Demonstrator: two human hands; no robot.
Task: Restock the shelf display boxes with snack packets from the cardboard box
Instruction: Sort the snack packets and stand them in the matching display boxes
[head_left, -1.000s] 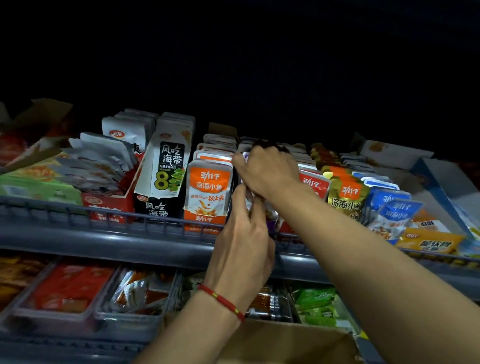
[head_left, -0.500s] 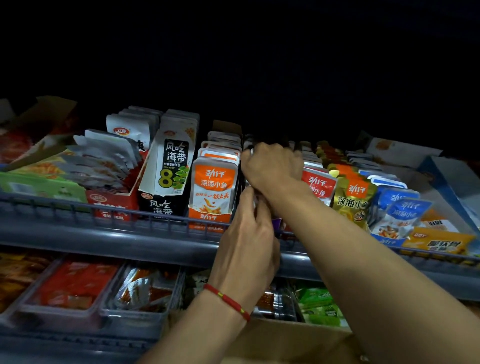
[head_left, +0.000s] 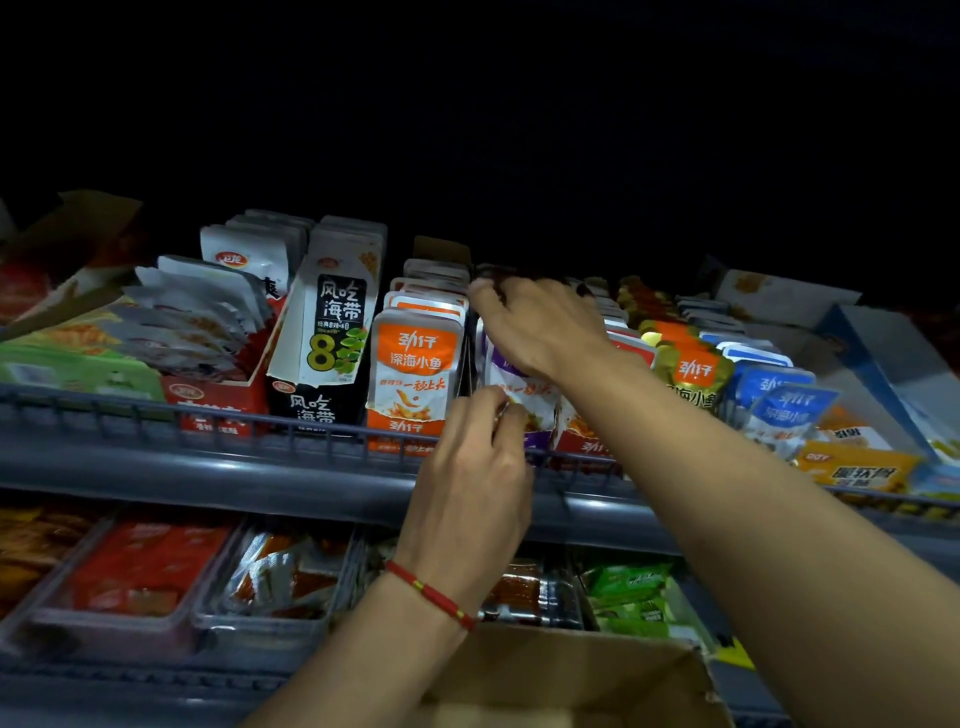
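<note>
head cam | faces forward, up at shelf (head_left: 311, 483) | close range

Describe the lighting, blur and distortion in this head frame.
Head view: the upper half is near black, light reaching only the shelf goods; the grey metal shelf rail bows from wide-angle distortion; glare sits on the silver foil packets; the left hand and right hand over the purple-and-white snack packet look slightly soft, the brown cardboard box dim.

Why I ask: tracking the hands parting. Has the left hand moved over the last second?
Yes. The left hand has dropped slightly against the front orange packet, fingertips nearer the shelf rail, exposing the purple packet.
</note>
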